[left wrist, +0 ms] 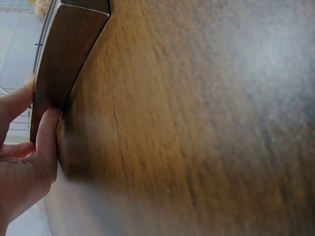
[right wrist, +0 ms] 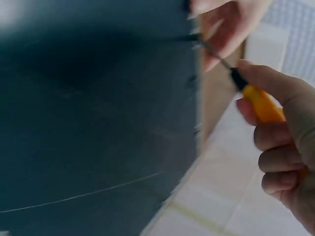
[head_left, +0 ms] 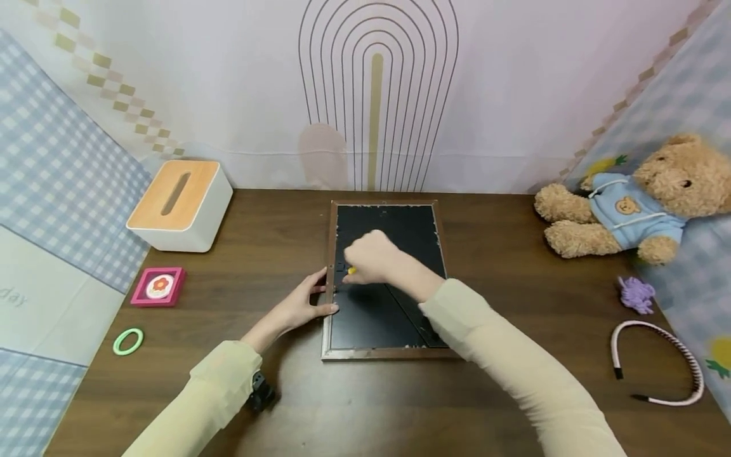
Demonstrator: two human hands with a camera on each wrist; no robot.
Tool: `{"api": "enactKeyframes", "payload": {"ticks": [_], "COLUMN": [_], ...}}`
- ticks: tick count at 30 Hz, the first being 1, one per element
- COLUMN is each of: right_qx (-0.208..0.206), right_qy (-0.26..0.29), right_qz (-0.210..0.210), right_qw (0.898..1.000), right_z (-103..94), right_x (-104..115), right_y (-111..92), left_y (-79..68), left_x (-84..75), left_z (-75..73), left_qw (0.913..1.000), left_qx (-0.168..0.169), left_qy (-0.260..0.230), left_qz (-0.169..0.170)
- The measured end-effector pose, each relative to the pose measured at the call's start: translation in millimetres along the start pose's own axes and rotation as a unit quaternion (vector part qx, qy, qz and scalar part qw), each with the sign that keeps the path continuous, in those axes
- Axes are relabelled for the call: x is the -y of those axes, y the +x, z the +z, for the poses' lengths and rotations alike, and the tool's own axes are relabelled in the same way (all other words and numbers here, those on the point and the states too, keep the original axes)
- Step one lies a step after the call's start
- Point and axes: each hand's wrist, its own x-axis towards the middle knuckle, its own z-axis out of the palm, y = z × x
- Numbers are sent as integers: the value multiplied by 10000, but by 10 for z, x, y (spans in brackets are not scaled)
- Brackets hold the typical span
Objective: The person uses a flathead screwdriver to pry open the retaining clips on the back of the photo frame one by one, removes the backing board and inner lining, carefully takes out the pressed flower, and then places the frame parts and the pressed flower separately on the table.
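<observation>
A picture frame point(head_left: 377, 354) lies face down on the table, its black backing board point(head_left: 365, 324) upward, with small metal tabs along the inner edges. My left hand point(head_left: 294, 309) holds the frame's left side; in the left wrist view its fingers touch the brown side wall point(left wrist: 64, 49). My right hand point(head_left: 374, 257) grips a screwdriver point(right wrist: 263, 104) with a yellow handle, black collar and thin metal shaft. In the right wrist view, the tip is at the board's edge by a tab, close to the left hand. Whether the tip is under the tab I cannot tell.
On the left of the wooden table point(head_left: 274, 241) are a tissue box point(head_left: 200, 219), a pink square frame point(head_left: 178, 279) and a green ring point(head_left: 117, 346). To the right are a teddy bear point(head_left: 634, 216), a purple hair tie point(head_left: 636, 295) and a headband point(head_left: 682, 355).
</observation>
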Motion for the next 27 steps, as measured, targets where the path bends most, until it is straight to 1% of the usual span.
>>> {"api": "enactKeyframes", "payload": {"ticks": [2, 4, 7, 10, 12, 14, 17, 19, 21, 22, 25, 27], "right_qx": [-88, -173, -270, -320, -358, -368, -392, -391, -367, -337, -192, -57], "right_qy": [507, 1020, 1746, 2246, 2457, 2533, 2525, 2460, 2378, 2349, 2310, 2293], "right_qz": [280, 561, 1003, 1398, 1538, 1638, 1621, 1563, 1495, 1464, 1410, 1390], "right_qw": [9983, 9931, 9791, 9638, 9564, 9527, 9531, 9558, 9590, 9603, 9625, 9634], "right_z": [110, 194, 282, 344, 385, 425, 469, 481, 486, 487, 491, 494], "right_x": [-124, -241, -420, -569, -637, -675, -703, -707, -709, -709, -701, -687], "right_y": [-111, -213, -342, -434, -479, -507, -537, -549, -547, -538, -473, -405], "left_y": [-4, -17, -58, -126, -182, -245, -337, -356, -301, -240, 44, 251], "left_x": [-1, -7, -19, -42, -58, -84, -121, -142, -164, -174, -177, -164], "left_z": [3, 0, 2, 45, 106, 180, 267, 260, 192, 137, -46, -146], "left_qw": [10000, 9999, 9998, 9998, 9998, 9995, 9990, 9989, 9985, 9983, 9978, 9977], "left_qx": [38, 62, 99, 75, -19, -153, -256, -167, -86, -57, -169, -306], "left_qy": [43, 91, 85, 60, -29, -130, -193, -141, -56, 35, 226, 440], "left_qz": [-47, -96, -169, -187, -198, -236, -313, -426, -546, -574, -596, -422]}}
